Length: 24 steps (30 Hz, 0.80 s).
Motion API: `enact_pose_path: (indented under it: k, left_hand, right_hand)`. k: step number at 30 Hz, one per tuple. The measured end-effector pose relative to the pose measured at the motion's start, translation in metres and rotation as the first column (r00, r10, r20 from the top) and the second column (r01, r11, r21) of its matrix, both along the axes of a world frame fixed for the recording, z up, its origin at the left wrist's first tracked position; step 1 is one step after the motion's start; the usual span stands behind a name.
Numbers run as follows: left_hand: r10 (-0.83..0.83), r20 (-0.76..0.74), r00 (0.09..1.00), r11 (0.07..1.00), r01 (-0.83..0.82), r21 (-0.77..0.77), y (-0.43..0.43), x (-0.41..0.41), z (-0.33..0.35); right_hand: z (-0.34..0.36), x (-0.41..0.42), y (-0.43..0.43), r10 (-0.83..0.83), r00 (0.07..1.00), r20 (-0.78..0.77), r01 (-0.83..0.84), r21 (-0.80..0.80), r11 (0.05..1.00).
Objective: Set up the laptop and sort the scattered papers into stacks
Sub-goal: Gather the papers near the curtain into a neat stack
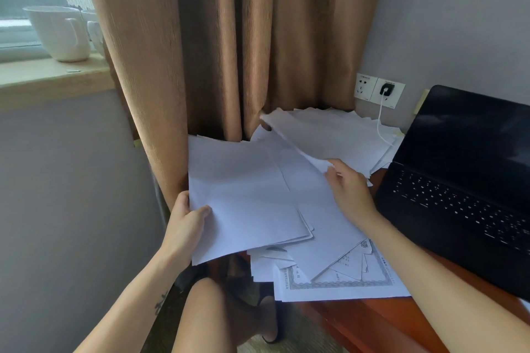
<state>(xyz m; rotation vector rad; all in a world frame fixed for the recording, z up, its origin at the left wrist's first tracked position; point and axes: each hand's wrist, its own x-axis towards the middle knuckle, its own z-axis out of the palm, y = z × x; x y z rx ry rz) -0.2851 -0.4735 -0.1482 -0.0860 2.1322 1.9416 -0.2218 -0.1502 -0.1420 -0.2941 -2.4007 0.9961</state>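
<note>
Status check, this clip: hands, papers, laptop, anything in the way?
Left hand grips a sheaf of sheets. Right hand pinches one raised sheet. Laptop open, screen dark. Papers on the desk unsorted; white cable runs over the far ones.

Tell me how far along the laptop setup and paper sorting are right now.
Done: the laptop stands open on the desk, screen dark, and a charger sits in the wall socket. In hand: the left hand grips a gathered stack of sheets while the right hand pinches a single raised sheet. Left: loose papers lie scattered across the desk; no finished stack rests there yet.
</note>
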Motion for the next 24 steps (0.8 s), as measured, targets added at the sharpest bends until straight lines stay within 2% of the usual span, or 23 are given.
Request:
enact_pose_path:
  k: [4, 8, 12, 17, 19, 21, 23, 24]
  left_hand:
    - [-0.03, 0.043, 0.999, 0.999, 0.028, 0.03, 0.007, 0.003, 0.004]
    - [-0.053, 0.087, 0.995, 0.997, 0.049, 0.052, 0.008, 0.003, 0.005]
    - [-0.055, 0.087, 0.995, 0.997, 0.05, 0.063, 0.007, 0.004, 0.004]
    - [-0.083, 0.037, 0.996, 0.997, 0.083, 0.004, 0.012, 0.006, 0.004]
    - [-0.094, 0.031, 0.995, 0.995, 0.096, -0.042, 0.012, 0.006, 0.002]
    - [-0.11, 0.031, 0.993, 0.991, 0.112, -0.076, 0.01, 0.006, -0.001]
    - [-0.118, 0.028, 0.993, 0.989, 0.12, -0.086, 0.009, 0.005, -0.003]
    - [-0.118, 0.026, 0.993, 0.989, 0.12, -0.088, 0.009, 0.006, -0.003]
  right_hand:
    - [0.002, 0.023, -0.011, 0.18, 0.978, 0.108, -0.188, 0.075, 0.979]
    - [-0.005, 0.038, -0.011, 0.211, 0.966, 0.149, -0.227, 0.097, 0.969]
    - [-0.006, 0.048, -0.009, 0.22, 0.965, 0.139, -0.211, -0.078, 0.974]
    - [-0.005, 0.049, -0.018, 0.301, 0.951, 0.069, -0.27, -0.287, 0.919]
    - [-0.004, 0.045, -0.021, 0.245, 0.969, 0.016, -0.222, -0.37, 0.902]
    - [-0.002, 0.036, -0.021, 0.096, 0.995, -0.01, -0.092, -0.405, 0.909]
    - [-0.001, 0.026, -0.02, -0.018, 0.999, 0.029, 0.028, -0.384, 0.923]
    - [-0.001, 0.022, -0.021, -0.02, 0.997, 0.07, 0.045, -0.38, 0.924]
